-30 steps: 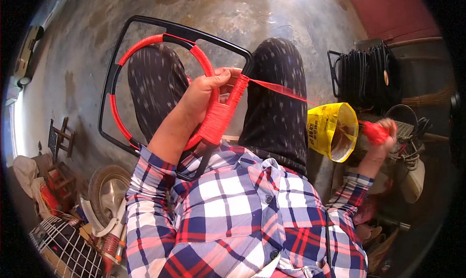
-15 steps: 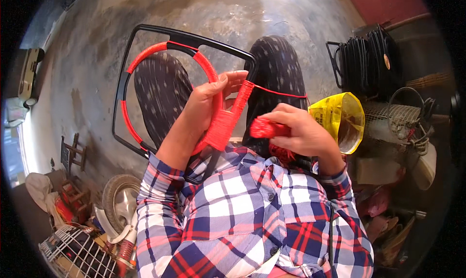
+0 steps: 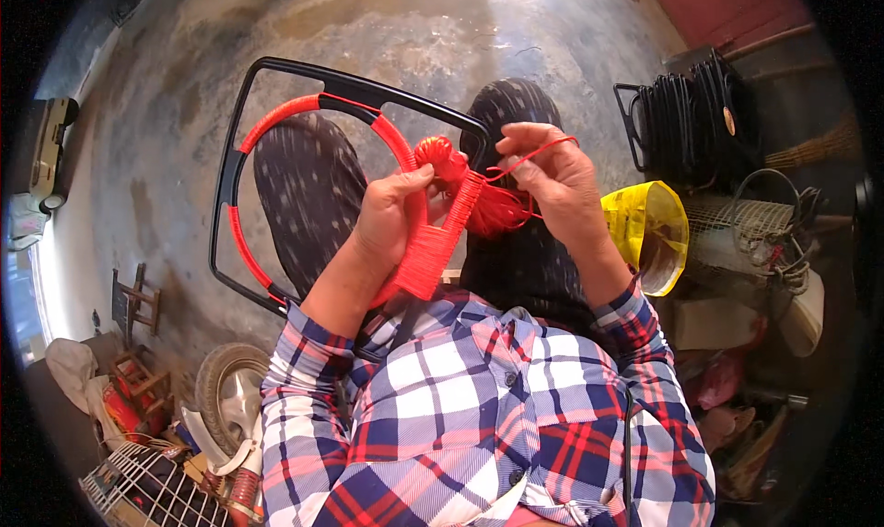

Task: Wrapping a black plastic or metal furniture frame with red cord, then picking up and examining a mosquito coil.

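Observation:
A black square frame (image 3: 229,183) with an inner ring rests over my thighs. Red cord (image 3: 429,262) is wound tightly around parts of the ring and in a wide band near my body. My left hand (image 3: 380,216) grips the frame at the wound ring, its thumb against a red cord bundle (image 3: 440,159); its other fingers are mostly hidden. Loose red strands (image 3: 497,211) hang from the bundle beside the frame's corner. To the right, my right hand (image 3: 564,188) pinches the cord's thin strand, drawn out from the wound side, with its end above the fingers.
A yellow bag-like container (image 3: 635,228) stands by my right knee. Stacked black frames (image 3: 686,113) and a wire mesh roll (image 3: 737,228) lie farther right. At the lower left are a wheel (image 3: 221,384), a white wire basket (image 3: 152,481) and a small wooden stool (image 3: 138,301).
The red cord bundle has passed from my right hand to beside my left thumb. My right hand has risen and now pinches the thin strand.

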{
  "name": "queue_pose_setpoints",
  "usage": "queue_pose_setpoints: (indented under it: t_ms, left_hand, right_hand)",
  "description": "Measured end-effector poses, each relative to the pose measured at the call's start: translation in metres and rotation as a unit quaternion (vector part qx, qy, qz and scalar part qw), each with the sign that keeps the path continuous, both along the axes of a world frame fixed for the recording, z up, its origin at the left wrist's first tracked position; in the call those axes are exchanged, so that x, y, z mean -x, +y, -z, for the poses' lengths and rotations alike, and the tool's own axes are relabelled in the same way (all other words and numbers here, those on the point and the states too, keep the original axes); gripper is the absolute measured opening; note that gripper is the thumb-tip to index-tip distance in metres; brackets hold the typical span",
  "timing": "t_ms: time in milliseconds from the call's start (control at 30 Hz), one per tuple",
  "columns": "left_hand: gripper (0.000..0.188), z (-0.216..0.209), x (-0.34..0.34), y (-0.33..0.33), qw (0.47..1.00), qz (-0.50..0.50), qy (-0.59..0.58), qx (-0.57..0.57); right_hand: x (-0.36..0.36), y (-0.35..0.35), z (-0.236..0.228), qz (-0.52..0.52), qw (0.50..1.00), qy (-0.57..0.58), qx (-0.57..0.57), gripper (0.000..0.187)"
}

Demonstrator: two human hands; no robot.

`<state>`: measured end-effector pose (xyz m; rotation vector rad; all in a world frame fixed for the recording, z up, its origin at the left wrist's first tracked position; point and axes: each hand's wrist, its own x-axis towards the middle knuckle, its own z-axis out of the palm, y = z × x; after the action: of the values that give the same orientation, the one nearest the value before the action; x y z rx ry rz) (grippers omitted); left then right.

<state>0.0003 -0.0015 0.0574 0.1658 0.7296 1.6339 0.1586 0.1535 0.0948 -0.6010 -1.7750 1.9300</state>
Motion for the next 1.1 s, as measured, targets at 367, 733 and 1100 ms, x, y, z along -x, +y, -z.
queue_pose_setpoints:
  t_ms: [367,733,1100]
  left_hand:
    - [0.034,0.003,0.004,0.003,0.991,-0.093,0.056,-0.074]
    - [0.036,0.015,0.007,-0.001,0.993,-0.086,0.081,0.008]
    - [0.041,0.005,0.004,0.006,0.998,0.046,-0.007,0.04]
  right_hand:
    - [0.048,-0.017,-0.02,-0.002,0.804,-0.069,-0.591,0.045]
    - [-0.013,0.029,-0.041,-0.07,0.917,-0.114,-0.377,0.022]
    - [-0.116,0.063,-0.033,0.082,0.983,0.088,0.141,0.023]
